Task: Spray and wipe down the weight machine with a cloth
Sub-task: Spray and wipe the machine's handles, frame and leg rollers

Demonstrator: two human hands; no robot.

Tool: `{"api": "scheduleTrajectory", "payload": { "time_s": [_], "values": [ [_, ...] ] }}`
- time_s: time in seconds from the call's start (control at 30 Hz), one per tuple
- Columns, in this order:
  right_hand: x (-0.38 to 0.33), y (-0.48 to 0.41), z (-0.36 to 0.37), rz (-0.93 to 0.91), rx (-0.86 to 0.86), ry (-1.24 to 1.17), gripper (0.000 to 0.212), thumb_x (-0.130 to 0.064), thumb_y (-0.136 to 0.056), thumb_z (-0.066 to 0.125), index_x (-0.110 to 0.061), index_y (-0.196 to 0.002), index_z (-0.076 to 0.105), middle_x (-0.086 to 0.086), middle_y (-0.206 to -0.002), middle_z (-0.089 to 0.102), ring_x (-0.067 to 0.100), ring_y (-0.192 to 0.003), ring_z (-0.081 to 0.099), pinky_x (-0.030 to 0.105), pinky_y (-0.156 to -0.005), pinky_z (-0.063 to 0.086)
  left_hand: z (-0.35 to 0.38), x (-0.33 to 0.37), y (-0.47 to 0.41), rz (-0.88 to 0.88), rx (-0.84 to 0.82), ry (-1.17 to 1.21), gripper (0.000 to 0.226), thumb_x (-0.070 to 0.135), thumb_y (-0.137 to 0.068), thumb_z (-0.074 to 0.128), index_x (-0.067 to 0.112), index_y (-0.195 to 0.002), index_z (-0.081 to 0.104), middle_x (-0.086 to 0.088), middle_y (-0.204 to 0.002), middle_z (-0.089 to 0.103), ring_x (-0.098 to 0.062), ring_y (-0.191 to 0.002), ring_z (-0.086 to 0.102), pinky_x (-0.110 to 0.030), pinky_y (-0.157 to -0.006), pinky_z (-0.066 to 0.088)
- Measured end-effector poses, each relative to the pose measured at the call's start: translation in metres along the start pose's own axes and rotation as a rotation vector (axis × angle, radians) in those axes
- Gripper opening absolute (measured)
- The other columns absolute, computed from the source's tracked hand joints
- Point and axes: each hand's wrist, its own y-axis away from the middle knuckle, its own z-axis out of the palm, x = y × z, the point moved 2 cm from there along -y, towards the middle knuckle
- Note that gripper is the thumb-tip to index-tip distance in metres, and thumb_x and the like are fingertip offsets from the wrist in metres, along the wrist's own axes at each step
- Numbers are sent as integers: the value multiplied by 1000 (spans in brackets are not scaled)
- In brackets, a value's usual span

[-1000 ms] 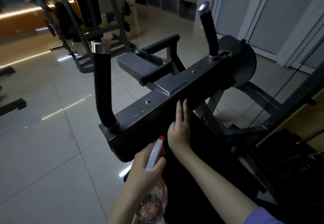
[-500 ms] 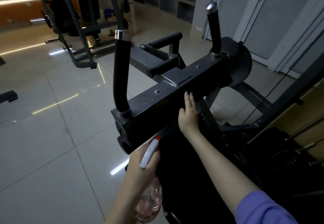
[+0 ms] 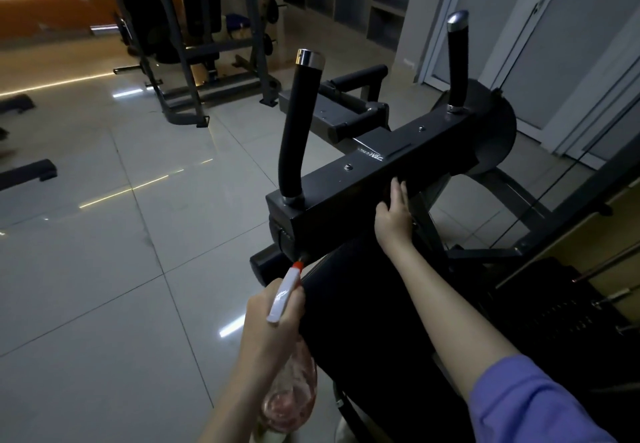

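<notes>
The weight machine's dark metal crossbar (image 3: 346, 183) runs across the middle, with two upright padded handles (image 3: 296, 131) capped in chrome. My right hand (image 3: 393, 214) lies flat against the bar's near side, fingers straight and thumb spread. I cannot make out a cloth under it in the dim light. My left hand (image 3: 273, 325) grips a spray bottle (image 3: 289, 397) with a clear pinkish body and a white head. Its red nozzle sits just under the bar's lower left corner. A black pad (image 3: 363, 321) of the machine fills the space below the bar.
A steel rack (image 3: 180, 61) with a bench stands at the back left on the glossy tiled floor (image 3: 104, 269). The weight stack (image 3: 571, 314) and a cable are at the right. Grey doors (image 3: 554, 27) close off the back right.
My view has swung left, so the machine sits further right in frame. My right hand stays flat on the bar's side. The bottle's nozzle has come closer to the bar's underside.
</notes>
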Motion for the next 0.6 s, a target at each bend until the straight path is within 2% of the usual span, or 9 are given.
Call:
{"api": "scheduleTrajectory", "payload": {
  "time_s": [0.1, 0.2, 0.3, 0.37, 0.47, 0.6],
  "values": [
    [-2, 8, 6, 11, -4, -27, 59, -6, -97, 33, -18, -151, 15, -1, -159, 1, 18, -145, 12, 17, -102, 18, -7, -1, 2, 16, 8, -34, 48, 43, -82, 43, -3, -84, 57, -24, -72, 59, -32, -59, 53, -43, -51, 40],
    [-4, 24, 19, 5, -21, -23, 60, -7, -96, 33, -20, -151, 14, -3, -159, 0, 17, -145, 11, 17, -101, 18, -13, -2, 4, 39, 14, -70, 57, 53, -79, 37, 0, -84, 57, -20, -73, 61, -35, -65, 56, -48, -54, 44],
    [-2, 18, 14, -42, -2, -35, 57, -8, -98, 36, -18, -151, 16, 2, -159, 2, 17, -145, 8, 18, -109, 12, -22, -3, 7, 37, 30, -98, 46, 42, -83, 37, 1, -85, 57, -19, -76, 63, -34, -70, 58, -46, -56, 45],
    [-1, -4, 2, 2, 62, -68, 55, -9, -100, 35, -13, -151, 15, 9, -159, 3, 19, -145, 10, 18, -110, 10, -30, -2, 12, 15, 48, -104, 42, 39, -83, 37, 3, -87, 58, -18, -77, 64, -33, -73, 59, -47, -60, 47],
    [-6, -25, -1, 175, 170, -158, 52, -12, -102, 32, -14, -151, 13, 10, -158, 9, 23, -143, 21, 23, -109, 18, -43, -2, 19, -1, 86, -123, 38, 37, -83, 39, 4, -82, 57, -19, -76, 63, -34, -71, 58, -50, -63, 47],
    [-19, 13, 35, 77, 300, -169, 55, 2, -96, 30, -9, -149, 21, 10, -158, 7, 21, -145, 13, 16, -108, 13, -59, -6, 26, 0, 107, -153, 25, 33, -87, 44, 13, -76, 56, -14, -70, 61, -32, -65, 57, -45, -57, 44]
  ]
}}
